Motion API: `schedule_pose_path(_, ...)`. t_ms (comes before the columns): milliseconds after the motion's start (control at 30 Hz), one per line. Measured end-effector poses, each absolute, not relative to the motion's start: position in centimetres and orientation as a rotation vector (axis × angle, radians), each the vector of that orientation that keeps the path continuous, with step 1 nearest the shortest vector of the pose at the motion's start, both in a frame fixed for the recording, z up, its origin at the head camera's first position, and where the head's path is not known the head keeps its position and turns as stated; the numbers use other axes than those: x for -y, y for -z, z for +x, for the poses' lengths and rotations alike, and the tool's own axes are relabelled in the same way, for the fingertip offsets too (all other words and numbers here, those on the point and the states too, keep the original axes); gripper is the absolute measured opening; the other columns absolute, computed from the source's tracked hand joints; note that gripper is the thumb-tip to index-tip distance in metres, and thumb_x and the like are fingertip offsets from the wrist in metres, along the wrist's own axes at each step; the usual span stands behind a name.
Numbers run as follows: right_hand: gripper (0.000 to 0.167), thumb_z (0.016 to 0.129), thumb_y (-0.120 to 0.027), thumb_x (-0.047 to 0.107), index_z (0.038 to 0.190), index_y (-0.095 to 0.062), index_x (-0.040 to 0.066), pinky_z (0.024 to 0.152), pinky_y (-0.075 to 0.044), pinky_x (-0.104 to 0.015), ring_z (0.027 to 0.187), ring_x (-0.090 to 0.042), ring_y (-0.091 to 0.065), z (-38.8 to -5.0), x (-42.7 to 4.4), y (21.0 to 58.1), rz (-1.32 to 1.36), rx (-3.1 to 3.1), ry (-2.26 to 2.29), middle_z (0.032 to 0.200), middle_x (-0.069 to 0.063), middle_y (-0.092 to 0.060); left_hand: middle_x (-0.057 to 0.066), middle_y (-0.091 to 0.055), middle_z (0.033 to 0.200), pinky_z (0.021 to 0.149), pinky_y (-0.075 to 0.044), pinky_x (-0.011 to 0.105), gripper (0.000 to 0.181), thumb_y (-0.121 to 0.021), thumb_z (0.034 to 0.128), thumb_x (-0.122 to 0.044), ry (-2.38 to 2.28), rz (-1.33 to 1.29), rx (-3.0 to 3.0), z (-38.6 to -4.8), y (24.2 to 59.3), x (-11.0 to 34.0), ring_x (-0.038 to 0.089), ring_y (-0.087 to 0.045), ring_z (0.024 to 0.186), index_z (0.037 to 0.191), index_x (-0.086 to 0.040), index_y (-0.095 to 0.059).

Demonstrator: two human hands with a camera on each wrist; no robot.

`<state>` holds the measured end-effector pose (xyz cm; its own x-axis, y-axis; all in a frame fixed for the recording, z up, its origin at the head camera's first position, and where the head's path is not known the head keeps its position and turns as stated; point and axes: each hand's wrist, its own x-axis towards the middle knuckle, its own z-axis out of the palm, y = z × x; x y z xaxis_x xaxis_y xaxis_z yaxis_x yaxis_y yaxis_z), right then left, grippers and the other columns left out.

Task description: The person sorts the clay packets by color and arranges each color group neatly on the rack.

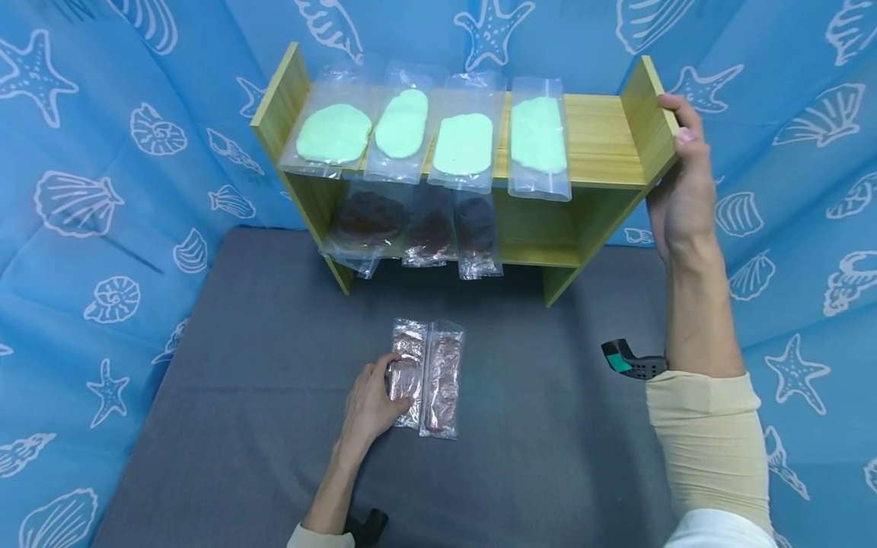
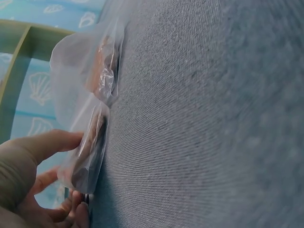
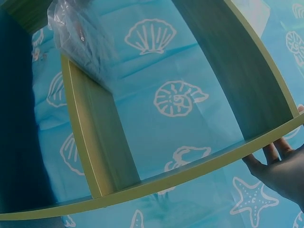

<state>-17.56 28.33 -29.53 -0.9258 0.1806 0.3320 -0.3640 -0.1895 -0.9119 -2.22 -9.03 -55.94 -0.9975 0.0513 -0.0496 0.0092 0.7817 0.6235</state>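
My left hand (image 1: 368, 407) is at a flat clear plastic bag (image 1: 409, 371) with reddish-brown contents, which lies on the grey cloth. Thumb and fingers hold it by its near part; in the left wrist view they are at the bag's end (image 2: 88, 159). A second similar bag (image 1: 444, 380) lies alongside on its right. My right hand (image 1: 687, 186) grips the right side panel of a wooden shelf (image 1: 603, 137), thumb at the front edge and fingers around the outside. In the right wrist view, fingers (image 3: 270, 154) show against the panel; part of that hand is cut off.
Several clear bags with pale green slabs (image 1: 539, 135) lie on the upper board. Bags with dark contents (image 1: 370, 217) sit on the lower board, overhanging its front edge. A blue seashell-patterned curtain (image 1: 116, 205) surrounds the grey cloth-covered surface (image 1: 274, 335).
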Motion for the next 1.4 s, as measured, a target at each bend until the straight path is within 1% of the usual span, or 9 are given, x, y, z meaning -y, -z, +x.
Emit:
schedule_pose_path(233, 0.046, 0.092, -0.039, 0.026, 0.134, -0.056, 0.019, 0.086, -0.036, -0.039, 0.107, -0.025, -0.043, -17.6, -28.3, 29.6, 0.216, 1.739, -2.167, 0.132, -0.013, -0.041, 0.005, -0.055, 0.093, 0.058, -0.040, 0.030, 0.078, -0.090, 0.0667, -0.009, -1.153, 0.109, -2.807, -2.3, 55.9, 9.4, 0.015, -0.047, 0.070, 0.136, -0.016, -0.055)
schedule_pose_path(500, 0.046, 0.092, -0.037, 0.026, 0.134, -0.056, 0.018, 0.086, -0.037, -0.038, 0.106, -0.025, -0.043, -17.6, -28.3, 29.5, 0.217, 1.729, -2.166, 0.131, -0.013, -0.042, 0.005, -0.062, 0.094, 0.044, -0.039, 0.024, 0.069, -0.080, 0.0737, 0.001, -1.397, 0.037, -2.579, -2.2, 55.5, 9.5, 0.010, -0.049, 0.055, 0.136, -0.019, -0.056)
schedule_pose_path(733, 0.046, 0.092, -0.038, 0.026, 0.134, -0.056, 0.018, 0.085, -0.037, -0.037, 0.106, -0.026, -0.044, -17.6, -28.2, 29.5, 0.220, 1.718, -2.173, 0.131, -0.013, -0.042, 0.008, -0.057, 0.108, 0.045, -0.037, 0.025, 0.057, -0.081, 0.0843, -0.020, -1.496, 0.003, -2.546, -2.0, 55.1, 9.5, 0.011, -0.046, 0.054, 0.135, -0.017, -0.056)
schedule_pose_path(833, 0.046, 0.093, -0.038, 0.026, 0.134, -0.056, 0.018, 0.084, -0.038, -0.037, 0.106, -0.026, -0.044, -17.6, -28.2, 29.5, 0.225, 1.712, -2.181, 0.132, -0.013, -0.042, 0.011, -0.057, 0.111, 0.043, -0.036, 0.025, 0.053, -0.078, 0.0881, -0.025, -1.545, 0.006, -2.521, -2.0, 54.9, 9.5, 0.009, -0.044, 0.049, 0.136, -0.015, -0.056)
schedule_pose_path(933, 0.046, 0.093, -0.038, 0.026, 0.134, -0.056, 0.018, 0.084, -0.039, -0.035, 0.106, -0.026, -0.044, -17.6, -28.2, 29.5, 0.226, 1.706, -2.185, 0.132, -0.014, -0.042, 0.013, -0.062, 0.098, 0.042, -0.033, 0.023, 0.049, -0.074, 0.0915, -0.023, -1.591, 0.020, -2.496, -1.9, 54.8, 9.5, 0.006, -0.038, 0.044, 0.136, -0.014, -0.055)
schedule_pose_path(1033, 0.046, 0.093, -0.038, 0.025, 0.134, -0.056, 0.018, 0.083, -0.040, -0.034, 0.105, -0.026, -0.045, -17.7, -28.2, 29.5, 0.222, 1.703, -2.189, 0.131, -0.014, -0.042, 0.008, -0.060, 0.093, 0.043, -0.029, 0.023, 0.046, -0.070, 0.0939, -0.017, -1.634, 0.031, -2.492, -1.8, 54.7, 9.5, 0.004, -0.030, 0.042, 0.137, -0.014, -0.055)
schedule_pose_path(1100, 0.046, 0.093, -0.038, 0.026, 0.134, -0.056, 0.018, 0.082, -0.040, -0.034, 0.105, -0.026, -0.045, -17.7, -28.2, 29.6, 0.225, 1.702, -2.187, 0.131, -0.014, -0.042, 0.005, -0.054, 0.083, 0.047, -0.028, 0.022, 0.044, -0.067, 0.0947, -0.014, -1.657, 0.030, -2.497, -1.7, 54.6, 9.5, 0.003, -0.027, 0.043, 0.137, -0.016, -0.056)
schedule_pose_path(1333, 0.047, 0.093, -0.037, 0.026, 0.136, -0.055, 0.018, 0.083, -0.039, -0.035, 0.105, -0.025, -0.045, -17.6, -28.2, 29.7, 0.235, 1.730, -2.149, 0.130, -0.014, -0.042, 0.013, -0.054, 0.089, 0.046, -0.027, 0.019, 0.056, -0.063, 0.0862, 0.008, -1.831, 0.111, -2.441, -1.7, 53.9, 9.4, 0.000, -0.025, 0.044, 0.136, -0.016, -0.057)
schedule_pose_path(1400, 0.047, 0.093, -0.037, 0.026, 0.136, -0.054, 0.018, 0.083, -0.039, -0.035, 0.105, -0.025, -0.045, -17.6, -28.2, 29.8, 0.237, 1.737, -2.139, 0.130, -0.014, -0.042, 0.014, -0.050, 0.075, 0.047, -0.027, 0.018, 0.055, -0.064, 0.0862, 0.010, -1.827, 0.141, -2.438, -1.5, 52.7, 9.3, 0.000, -0.025, 0.045, 0.136, -0.011, -0.057)
